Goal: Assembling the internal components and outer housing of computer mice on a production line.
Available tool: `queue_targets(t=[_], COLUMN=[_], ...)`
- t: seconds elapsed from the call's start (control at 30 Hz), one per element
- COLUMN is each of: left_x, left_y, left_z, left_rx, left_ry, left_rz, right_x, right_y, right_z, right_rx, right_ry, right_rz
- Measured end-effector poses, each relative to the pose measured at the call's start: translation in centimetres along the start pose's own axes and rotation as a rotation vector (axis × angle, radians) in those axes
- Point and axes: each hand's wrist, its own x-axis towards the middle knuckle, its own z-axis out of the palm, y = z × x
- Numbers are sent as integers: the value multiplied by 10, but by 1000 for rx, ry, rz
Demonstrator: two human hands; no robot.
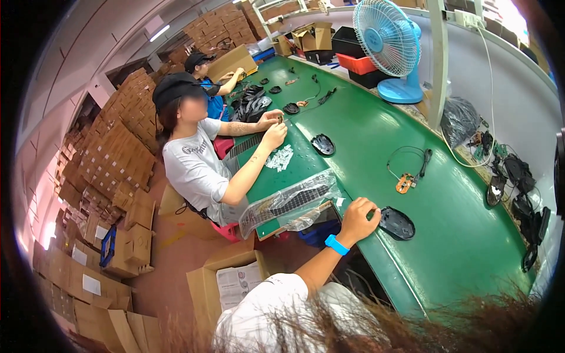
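My left hand (360, 220), with a blue watch (337, 245) on its wrist, rests at the near edge of the green work surface. Its fingers are curled in toward the thumb, close by the left end of a black plastic mouse shell (398, 223). Whatever they may hold is hidden. The shell lies with its hollow inside facing up. Further up the surface are an orange circuit board (404, 183) with a black cable (422, 165) and another mouse shell (323, 145). My right hand is out of view.
A co-worker (197, 147) sits to the left, both hands around a small part; another person sits beyond. Nearby lie plastic-wrapped black strips (288, 203) and white pieces (279, 158). A blue fan (400, 91) stands at the back; black cables (521, 176) lie at right.
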Motion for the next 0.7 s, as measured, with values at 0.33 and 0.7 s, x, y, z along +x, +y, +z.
queue_targets(t=[0.33, 0.7], left_x=[0, 0], left_y=[0, 1], left_z=[1, -1], left_rx=[-23, -28], left_ry=[-13, -13], left_rz=[-22, -36], right_x=[-2, -6], right_y=[19, 16], right_z=[22, 11], right_rx=[294, 62], right_ry=[63, -97], right_rz=[-130, 92])
